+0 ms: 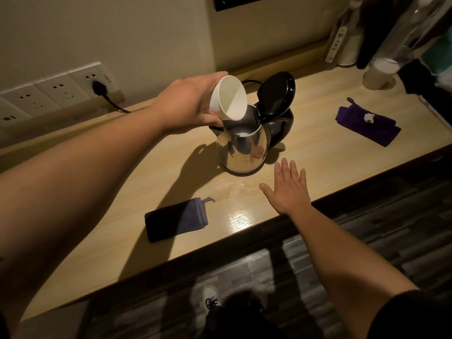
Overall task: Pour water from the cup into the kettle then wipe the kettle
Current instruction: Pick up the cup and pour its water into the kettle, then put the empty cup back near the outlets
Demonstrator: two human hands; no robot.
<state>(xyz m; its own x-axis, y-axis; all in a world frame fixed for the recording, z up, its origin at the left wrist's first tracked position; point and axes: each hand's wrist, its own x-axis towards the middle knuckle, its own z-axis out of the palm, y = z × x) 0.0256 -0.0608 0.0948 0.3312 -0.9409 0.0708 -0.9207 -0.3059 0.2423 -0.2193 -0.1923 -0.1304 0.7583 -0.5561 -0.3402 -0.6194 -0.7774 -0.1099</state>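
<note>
A: Head view: left hand (189, 104) grips the cup (228, 99), tipped over the open kettle (247, 143) mid-worktop (318, 99). Pouring step.

B: Right hand (288, 189) hovers spread, empty. Cup's possibly drained; hard to tell. Next: set it down, fetch the grey cloth (177, 220).

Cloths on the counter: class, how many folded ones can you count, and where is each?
2. A grey-blue cloth lies near the counter's front edge, left of the kettle. A purple cloth lies to the kettle's right. Clutter at the far right may hide others.
</note>
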